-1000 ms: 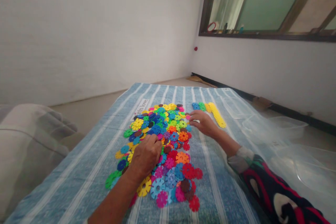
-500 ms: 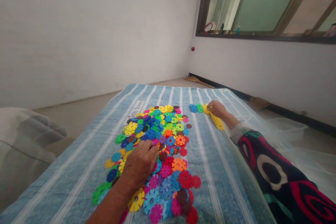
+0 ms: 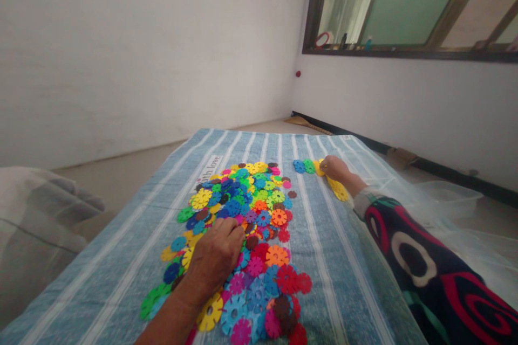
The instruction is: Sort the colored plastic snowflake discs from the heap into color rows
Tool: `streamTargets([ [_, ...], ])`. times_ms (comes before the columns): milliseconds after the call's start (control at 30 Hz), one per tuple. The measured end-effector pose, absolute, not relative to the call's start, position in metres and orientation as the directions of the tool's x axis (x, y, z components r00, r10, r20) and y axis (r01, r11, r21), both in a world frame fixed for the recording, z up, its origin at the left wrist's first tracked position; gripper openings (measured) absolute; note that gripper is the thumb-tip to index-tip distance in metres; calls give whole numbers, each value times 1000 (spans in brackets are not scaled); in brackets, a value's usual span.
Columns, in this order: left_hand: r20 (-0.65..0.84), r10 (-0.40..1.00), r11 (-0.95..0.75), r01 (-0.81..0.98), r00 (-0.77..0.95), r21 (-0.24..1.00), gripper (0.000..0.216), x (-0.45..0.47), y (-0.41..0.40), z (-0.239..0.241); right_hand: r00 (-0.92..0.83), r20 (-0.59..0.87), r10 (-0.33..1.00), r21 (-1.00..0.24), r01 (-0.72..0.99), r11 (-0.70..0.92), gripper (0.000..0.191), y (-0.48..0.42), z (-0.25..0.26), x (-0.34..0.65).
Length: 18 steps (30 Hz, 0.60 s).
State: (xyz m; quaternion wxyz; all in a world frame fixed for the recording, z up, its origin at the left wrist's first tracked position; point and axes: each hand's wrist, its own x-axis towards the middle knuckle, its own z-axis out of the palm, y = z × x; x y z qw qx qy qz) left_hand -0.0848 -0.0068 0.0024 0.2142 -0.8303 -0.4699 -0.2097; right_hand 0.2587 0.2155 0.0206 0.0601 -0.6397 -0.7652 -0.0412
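A heap of flower-shaped plastic interlocking discs [image 3: 256, 291] in many colours covers the middle of the striped cloth. My left hand [image 3: 218, 248] rests on this heap with its fingers curled down; their tips, and anything in them, are hidden. Farther off to the right, my right hand [image 3: 339, 168] pinches a yellow disc [image 3: 321, 168] at the end of a short row. A blue disc [image 3: 298, 166] and a green disc [image 3: 309, 166] lie to its left in that row. Several overlapping yellow discs [image 3: 338, 190] lie just below my right hand.
A blue-and-white striped cloth [image 3: 133, 259] covers the table. Clear plastic containers [image 3: 449, 197] stand to the right, beyond my right sleeve. Sheer whitish fabric [image 3: 36, 215] is at the left. White walls and a window [image 3: 408, 5] rise behind.
The view has shifted very slightly. Both hands keep nearly the same places, my left on the heap and my right at the yellow disc in the row.
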Motion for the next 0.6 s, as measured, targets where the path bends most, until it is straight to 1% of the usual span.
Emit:
streamTargets([
  [267,547,701,-478,871,459,-118,20,-85,-5,0,-165,139,976,-7,986,168,25,213,17,261],
  [500,519,710,-462,871,475,-166,21,-87,-4,-1,-141,218,966,-17,989,148,30,202,17,260],
  [600,511,710,-456,870,484,-190,23,-87,-4,-1,-170,258,951,-35,982,185,29,191,19,252],
])
